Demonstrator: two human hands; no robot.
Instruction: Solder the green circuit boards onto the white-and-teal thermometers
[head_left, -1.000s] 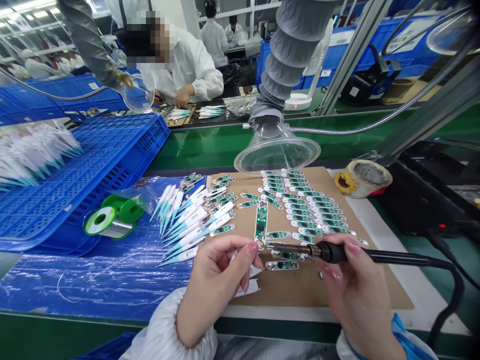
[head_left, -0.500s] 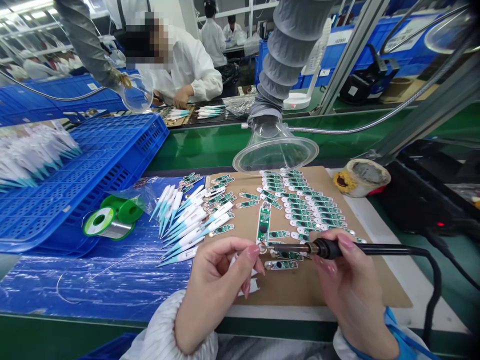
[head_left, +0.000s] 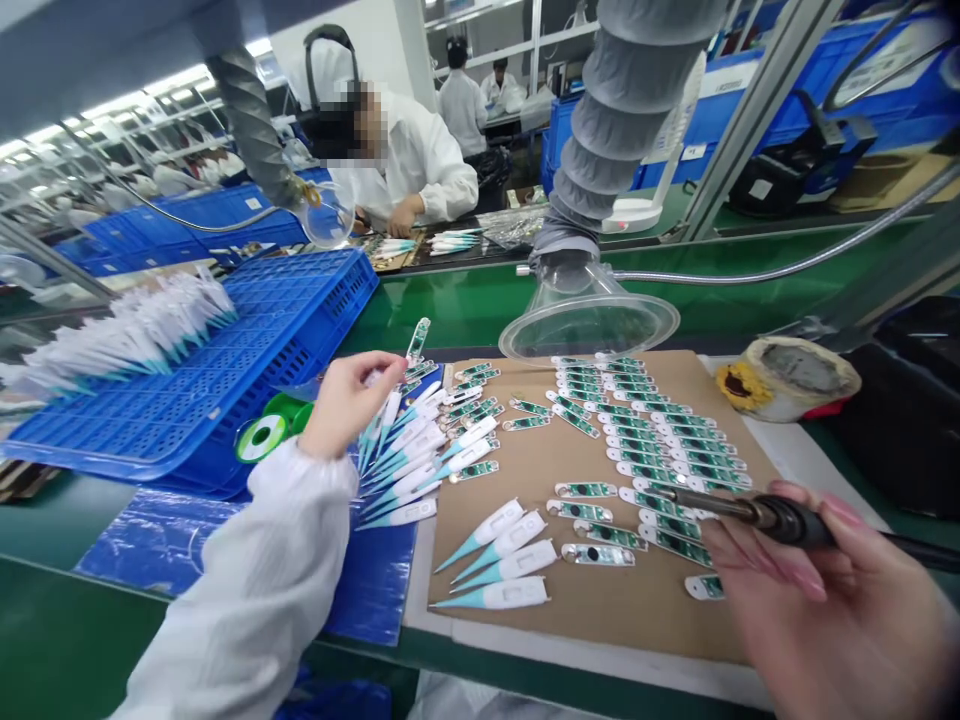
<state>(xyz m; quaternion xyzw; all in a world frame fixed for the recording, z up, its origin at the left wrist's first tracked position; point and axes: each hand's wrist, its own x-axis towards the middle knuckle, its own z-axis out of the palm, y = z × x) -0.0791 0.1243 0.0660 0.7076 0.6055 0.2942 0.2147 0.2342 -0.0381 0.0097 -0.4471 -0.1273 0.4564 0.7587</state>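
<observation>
Over the pile of thermometers at the left, my left hand (head_left: 354,398) pinches a small green circuit board (head_left: 418,341), which stands up from the fingertips. My right hand (head_left: 840,590) is closed around the dark handle of a soldering iron (head_left: 761,512). The iron's metal tip points left, above the rows of circuit boards (head_left: 637,448) on the brown cardboard (head_left: 517,630). White and light-blue thermometers (head_left: 409,450) lie heaped below my left hand. Several more thermometers (head_left: 506,560) lie side by side on the cardboard's front left.
A clear fume hood (head_left: 589,325) hangs over the cardboard's back edge. At left stand a blue crate (head_left: 300,300) with bagged thermometers and a solder spool (head_left: 262,437). A round pot (head_left: 795,375) stands at right. A co-worker (head_left: 420,140) sits opposite.
My left hand has moved from the iron's tip to the left and away from me, holding a board. The soldering iron has shifted right. Front thermometers on the cardboard now show. The view has turned.
</observation>
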